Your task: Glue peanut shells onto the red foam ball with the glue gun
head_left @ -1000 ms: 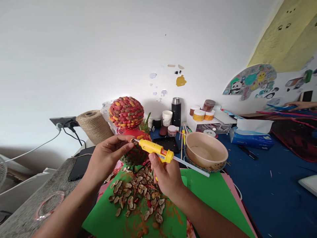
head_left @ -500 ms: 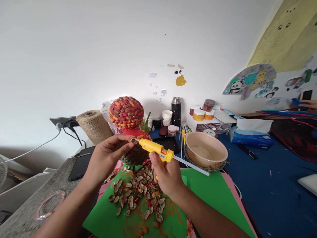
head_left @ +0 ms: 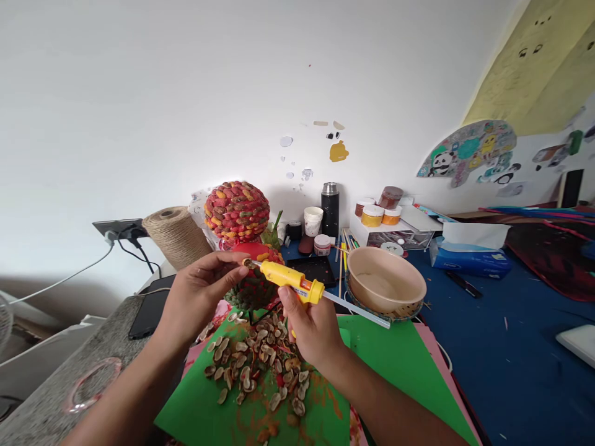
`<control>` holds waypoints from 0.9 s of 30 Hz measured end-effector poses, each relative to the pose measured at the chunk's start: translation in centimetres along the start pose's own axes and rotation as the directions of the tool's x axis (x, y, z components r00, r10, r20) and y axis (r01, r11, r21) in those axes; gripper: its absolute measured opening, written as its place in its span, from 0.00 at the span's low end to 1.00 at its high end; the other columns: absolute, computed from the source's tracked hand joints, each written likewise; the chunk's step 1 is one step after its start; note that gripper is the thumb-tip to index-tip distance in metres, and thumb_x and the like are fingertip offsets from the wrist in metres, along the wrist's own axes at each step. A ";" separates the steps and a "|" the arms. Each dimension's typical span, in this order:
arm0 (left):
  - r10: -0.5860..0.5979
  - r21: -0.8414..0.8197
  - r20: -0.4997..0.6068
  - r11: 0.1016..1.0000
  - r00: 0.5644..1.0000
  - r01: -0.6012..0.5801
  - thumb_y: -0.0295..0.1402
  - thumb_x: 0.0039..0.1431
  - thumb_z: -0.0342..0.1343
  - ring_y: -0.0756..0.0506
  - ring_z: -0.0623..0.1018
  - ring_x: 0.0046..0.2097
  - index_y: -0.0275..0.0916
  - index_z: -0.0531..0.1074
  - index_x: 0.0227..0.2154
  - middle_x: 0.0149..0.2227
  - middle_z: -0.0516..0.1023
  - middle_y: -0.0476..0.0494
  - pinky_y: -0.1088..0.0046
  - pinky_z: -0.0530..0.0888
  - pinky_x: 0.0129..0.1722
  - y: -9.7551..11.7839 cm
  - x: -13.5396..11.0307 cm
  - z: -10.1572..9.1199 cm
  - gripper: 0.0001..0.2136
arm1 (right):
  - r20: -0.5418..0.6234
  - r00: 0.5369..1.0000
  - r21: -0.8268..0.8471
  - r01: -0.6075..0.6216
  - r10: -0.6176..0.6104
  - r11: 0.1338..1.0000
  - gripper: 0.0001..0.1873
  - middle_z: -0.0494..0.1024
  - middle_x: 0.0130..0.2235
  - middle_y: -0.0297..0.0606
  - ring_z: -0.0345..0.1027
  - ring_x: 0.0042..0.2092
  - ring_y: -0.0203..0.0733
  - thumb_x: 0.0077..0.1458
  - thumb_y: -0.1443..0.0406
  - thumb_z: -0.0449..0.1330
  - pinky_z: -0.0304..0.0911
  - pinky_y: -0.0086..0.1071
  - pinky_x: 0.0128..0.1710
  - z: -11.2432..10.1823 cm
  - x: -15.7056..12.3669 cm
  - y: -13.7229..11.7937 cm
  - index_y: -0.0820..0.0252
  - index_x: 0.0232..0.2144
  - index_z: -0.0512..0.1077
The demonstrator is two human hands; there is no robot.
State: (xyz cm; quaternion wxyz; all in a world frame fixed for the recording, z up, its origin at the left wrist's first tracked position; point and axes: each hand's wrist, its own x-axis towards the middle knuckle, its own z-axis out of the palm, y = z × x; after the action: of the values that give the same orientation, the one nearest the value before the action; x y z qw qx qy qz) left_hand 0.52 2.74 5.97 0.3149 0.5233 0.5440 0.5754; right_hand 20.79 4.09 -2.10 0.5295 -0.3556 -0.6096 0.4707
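Note:
Between the thumb and fingers of my left hand (head_left: 198,288) is a small peanut shell (head_left: 250,264), its hollow side toward the glue gun. My right hand (head_left: 312,328) grips a yellow hot glue gun (head_left: 290,282), a clear glue stick (head_left: 356,308) jutting from its back. The nozzle meets the shell or lies right at it. Behind my hands stands a round figure (head_left: 237,210) covered with red, orange and brown painted shells; its lower part is partly hidden. Loose peanut shells (head_left: 264,353) lie on a green sheet (head_left: 390,365) below my hands.
A beige bowl (head_left: 387,279) sits in a basket at the right. Behind are a black thermos (head_left: 330,210), paper cups (head_left: 313,221) and paint jars (head_left: 372,215). A twine spool (head_left: 176,238) and plugged-in cords stand left. A tissue pack (head_left: 469,257) lies right.
Both hands hold nearly the same pose, the glue gun's nozzle still at the shell. At the far right, another person's hand has gone out of view.

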 end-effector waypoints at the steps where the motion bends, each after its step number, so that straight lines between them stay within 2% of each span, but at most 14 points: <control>1: 0.005 0.004 -0.005 1.000 1.000 -0.005 0.46 0.52 0.83 0.37 0.89 0.45 0.46 0.90 0.39 0.40 0.93 0.44 0.68 0.84 0.37 0.0 0.0 0.0 0.16 | 0.007 1.000 0.003 0.001 -0.001 1.000 0.32 0.68 0.21 0.31 0.68 0.23 0.43 0.73 0.35 0.60 0.57 0.31 0.19 0.0 0.0 0.0 0.53 0.34 0.78; 7: 0.023 0.015 -0.007 1.000 1.000 -0.023 0.46 0.51 0.83 0.39 0.89 0.43 0.47 0.90 0.39 0.40 0.93 0.45 0.68 0.84 0.40 -0.3 0.2 -0.1 0.16 | 0.031 0.999 0.013 -0.015 0.015 1.000 0.30 0.67 0.22 0.28 0.63 0.20 0.39 0.73 0.37 0.59 0.56 0.30 0.18 0.1 0.1 -0.1 0.53 0.33 0.74; 18: 0.042 0.015 -0.012 0.999 0.999 -0.042 0.47 0.52 0.83 0.36 0.89 0.44 0.48 0.90 0.38 0.40 0.93 0.43 0.65 0.85 0.41 0.4 -0.1 0.1 0.15 | 0.002 0.999 0.019 -0.038 0.038 0.999 0.33 0.69 0.22 0.32 0.67 0.23 0.42 0.71 0.33 0.60 0.56 0.31 0.18 0.0 -0.1 -0.1 0.51 0.31 0.74; 23: 0.065 0.065 -0.028 0.996 0.998 -0.063 0.52 0.53 0.82 0.34 0.89 0.46 0.48 0.90 0.39 0.42 0.93 0.41 0.62 0.85 0.45 0.2 -0.1 0.0 0.17 | -0.007 0.999 0.013 -0.035 0.035 0.999 0.33 0.67 0.20 0.31 0.67 0.23 0.43 0.71 0.33 0.61 0.55 0.30 0.18 0.0 0.0 -0.1 0.52 0.31 0.75; 27: 0.110 0.124 -0.029 0.987 0.994 -0.105 0.52 0.55 0.81 0.35 0.88 0.46 0.49 0.90 0.40 0.43 0.93 0.43 0.64 0.83 0.47 -0.3 0.0 -0.3 0.16 | -0.002 1.000 0.006 -0.028 0.028 1.000 0.31 0.67 0.20 0.31 0.65 0.21 0.42 0.72 0.35 0.61 0.55 0.31 0.17 0.0 0.0 -0.1 0.52 0.31 0.75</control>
State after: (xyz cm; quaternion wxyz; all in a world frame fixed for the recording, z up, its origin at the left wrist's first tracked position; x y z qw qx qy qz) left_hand 0.15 2.69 5.73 0.2410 0.5599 0.5548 0.5662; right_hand 20.83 4.00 -1.97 0.5245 -0.3630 -0.6025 0.4798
